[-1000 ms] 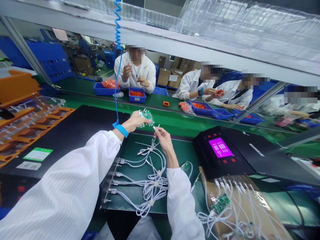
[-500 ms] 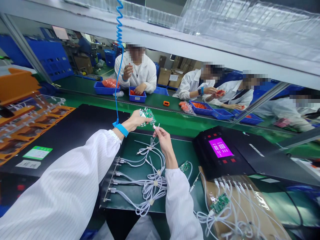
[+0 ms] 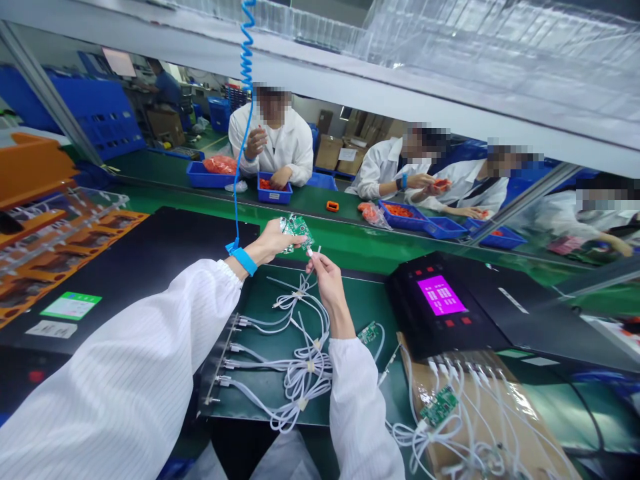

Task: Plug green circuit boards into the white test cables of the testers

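My left hand [image 3: 273,241] is closed on green circuit boards [image 3: 300,230], held up above the bench; how many it grips I cannot tell. Just below, my right hand [image 3: 326,272] pinches the white plug [image 3: 311,253] of a cable at the lower edge of the front board. Whether the plug is fully seated cannot be made out. Bundled grey-white cables [image 3: 307,367] lie under my right wrist and run to a metal connector strip [image 3: 223,363]. A blue wrist strap [image 3: 244,262] with a coiled blue cord [image 3: 247,60] is around my left wrist.
At right stands a black tester [image 3: 480,313] with a magenta screen [image 3: 442,295]. Another circuit board [image 3: 440,405] lies among white cables, and a smaller board [image 3: 369,332] sits beside my right sleeve. Orange fixtures [image 3: 65,267] are at left. Co-workers sit across the belt behind blue bins [image 3: 275,194].
Both my hands keep nearly the same pose with the board and plug. The blue cord has swung slightly right. At far right, a co-worker's arm has come forward.
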Action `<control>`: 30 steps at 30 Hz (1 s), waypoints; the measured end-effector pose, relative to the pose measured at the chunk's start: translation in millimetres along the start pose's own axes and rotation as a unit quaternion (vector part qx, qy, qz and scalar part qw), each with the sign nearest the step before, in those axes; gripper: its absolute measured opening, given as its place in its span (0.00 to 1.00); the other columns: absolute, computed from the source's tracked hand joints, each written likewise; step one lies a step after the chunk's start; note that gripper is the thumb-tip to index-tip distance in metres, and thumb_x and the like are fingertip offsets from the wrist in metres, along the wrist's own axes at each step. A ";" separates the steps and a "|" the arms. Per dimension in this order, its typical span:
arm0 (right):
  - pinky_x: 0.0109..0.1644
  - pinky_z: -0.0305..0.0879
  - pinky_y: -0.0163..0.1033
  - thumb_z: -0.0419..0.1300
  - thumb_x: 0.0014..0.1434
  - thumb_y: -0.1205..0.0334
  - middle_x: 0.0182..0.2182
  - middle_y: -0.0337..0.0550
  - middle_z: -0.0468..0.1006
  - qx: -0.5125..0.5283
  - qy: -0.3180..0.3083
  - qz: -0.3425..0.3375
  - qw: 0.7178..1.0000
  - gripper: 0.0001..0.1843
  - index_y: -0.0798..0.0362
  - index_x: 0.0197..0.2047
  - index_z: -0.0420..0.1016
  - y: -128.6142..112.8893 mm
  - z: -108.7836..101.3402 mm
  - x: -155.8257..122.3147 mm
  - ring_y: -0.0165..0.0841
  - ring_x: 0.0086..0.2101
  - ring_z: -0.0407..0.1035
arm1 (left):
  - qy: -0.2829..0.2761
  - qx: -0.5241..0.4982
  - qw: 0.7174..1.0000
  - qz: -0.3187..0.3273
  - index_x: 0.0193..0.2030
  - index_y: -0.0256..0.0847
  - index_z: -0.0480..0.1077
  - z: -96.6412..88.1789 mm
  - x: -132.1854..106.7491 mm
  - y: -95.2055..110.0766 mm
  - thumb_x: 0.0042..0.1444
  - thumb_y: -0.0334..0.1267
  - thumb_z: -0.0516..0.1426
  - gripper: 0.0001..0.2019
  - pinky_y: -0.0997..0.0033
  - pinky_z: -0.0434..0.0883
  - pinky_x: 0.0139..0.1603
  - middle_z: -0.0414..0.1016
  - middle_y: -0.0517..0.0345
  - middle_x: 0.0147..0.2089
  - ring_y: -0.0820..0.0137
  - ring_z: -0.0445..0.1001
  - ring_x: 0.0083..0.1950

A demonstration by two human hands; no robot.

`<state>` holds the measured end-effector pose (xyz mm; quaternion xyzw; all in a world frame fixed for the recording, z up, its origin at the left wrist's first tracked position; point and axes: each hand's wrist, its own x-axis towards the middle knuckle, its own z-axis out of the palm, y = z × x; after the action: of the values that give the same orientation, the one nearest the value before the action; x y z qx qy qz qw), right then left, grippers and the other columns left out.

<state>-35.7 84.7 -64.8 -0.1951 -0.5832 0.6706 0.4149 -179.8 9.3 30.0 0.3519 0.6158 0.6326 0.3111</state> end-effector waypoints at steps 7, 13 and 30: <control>0.40 0.67 0.40 0.70 0.53 0.37 0.25 0.36 0.74 -0.040 0.027 -0.014 0.999 0.25 0.51 0.40 0.81 2.9 1.4 -2.9 0.31 0.28 0.68 | 0.005 0.026 1.000 -0.005 0.21 0.36 0.70 1.9 -0.9 -6.3 0.40 0.30 0.74 0.15 0.72 0.68 0.29 0.75 0.56 0.23 0.71 0.72 0.27; 0.40 0.68 0.40 0.71 0.53 0.38 0.25 0.36 0.74 -0.036 0.025 -0.006 0.999 0.24 0.51 0.40 0.81 7.9 2.0 -5.6 0.30 0.28 0.69 | -0.018 0.069 0.997 -0.008 0.20 0.36 0.69 1.0 -2.1 -9.5 0.46 0.28 0.70 0.14 0.72 0.65 0.28 0.74 0.55 0.22 0.72 0.70 0.25; 0.58 0.69 0.49 0.62 0.63 0.42 0.48 0.55 0.83 -0.245 0.148 -0.104 0.952 0.24 0.54 0.47 0.84 9.9 -7.2 -13.5 0.43 0.49 0.76 | 0.094 0.237 0.951 0.176 0.40 0.39 0.70 -8.2 1.6 -2.6 0.50 0.32 0.70 0.15 0.69 0.68 0.45 0.77 0.59 0.36 0.66 0.75 0.40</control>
<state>-25.8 78.8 -78.9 -0.3265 -0.6787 0.4237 0.5033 -187.6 6.2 27.6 0.4576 0.7023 0.5435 0.0435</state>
